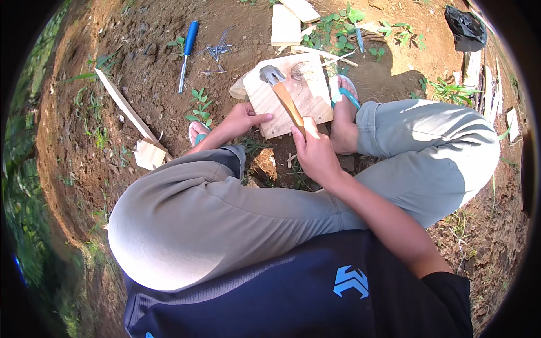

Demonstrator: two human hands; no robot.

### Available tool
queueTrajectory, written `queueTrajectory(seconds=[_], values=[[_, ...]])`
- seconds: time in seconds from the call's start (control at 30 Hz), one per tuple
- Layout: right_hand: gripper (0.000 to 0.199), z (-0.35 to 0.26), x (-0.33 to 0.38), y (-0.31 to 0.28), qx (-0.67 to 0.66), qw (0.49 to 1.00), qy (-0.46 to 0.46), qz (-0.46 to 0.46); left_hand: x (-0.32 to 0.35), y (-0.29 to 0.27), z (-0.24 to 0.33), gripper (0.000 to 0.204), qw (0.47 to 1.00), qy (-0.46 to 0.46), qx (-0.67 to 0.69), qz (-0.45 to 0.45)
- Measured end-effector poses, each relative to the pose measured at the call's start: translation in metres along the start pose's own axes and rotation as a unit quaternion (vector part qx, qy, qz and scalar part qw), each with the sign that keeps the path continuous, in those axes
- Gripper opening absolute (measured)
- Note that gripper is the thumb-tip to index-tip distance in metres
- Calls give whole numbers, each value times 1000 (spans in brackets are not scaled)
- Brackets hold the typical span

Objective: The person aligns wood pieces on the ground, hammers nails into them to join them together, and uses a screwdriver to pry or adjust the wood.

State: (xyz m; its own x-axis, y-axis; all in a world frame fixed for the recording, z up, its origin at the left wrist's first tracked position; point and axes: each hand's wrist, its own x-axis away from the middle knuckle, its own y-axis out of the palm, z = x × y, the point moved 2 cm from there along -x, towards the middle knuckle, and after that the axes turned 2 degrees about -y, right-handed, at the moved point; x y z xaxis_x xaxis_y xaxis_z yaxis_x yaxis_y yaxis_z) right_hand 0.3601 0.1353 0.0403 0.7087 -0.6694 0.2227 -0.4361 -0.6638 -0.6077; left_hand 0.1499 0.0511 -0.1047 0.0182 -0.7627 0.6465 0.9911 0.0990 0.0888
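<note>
My right hand [316,153] is wrapped round the wooden handle of a claw hammer [289,107]. Its grey metal head is over the upper left part of a pale wooden board [311,93]; whether it touches the wood I cannot tell. The board lies between my feet, with a dark knot near its far edge and small marks along its near edge. At the board's left edge, my left hand [246,120] grips it, thumb on top and the other fingers partly hidden. Another piece of wood [239,89] pokes out beneath the board's left side.
A blue-handled chisel [190,38] and several loose nails [217,50] lie on the soil beyond my left hand. Wood offcuts [285,27] sit at the far side, near green weeds. A long wood strip [125,107] lies left, a black plastic bag [465,29] far right.
</note>
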Motion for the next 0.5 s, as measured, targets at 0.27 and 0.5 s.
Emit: queueTrajectory(seconds=[0.27,0.5], values=[[21,-7,-1,-2,-30,1000,3,-4,1,1,1,39,1000,17,14,18],[19,-9,5,-3,-61,997,3,43,6,3,3,44,998,-10,5,58]])
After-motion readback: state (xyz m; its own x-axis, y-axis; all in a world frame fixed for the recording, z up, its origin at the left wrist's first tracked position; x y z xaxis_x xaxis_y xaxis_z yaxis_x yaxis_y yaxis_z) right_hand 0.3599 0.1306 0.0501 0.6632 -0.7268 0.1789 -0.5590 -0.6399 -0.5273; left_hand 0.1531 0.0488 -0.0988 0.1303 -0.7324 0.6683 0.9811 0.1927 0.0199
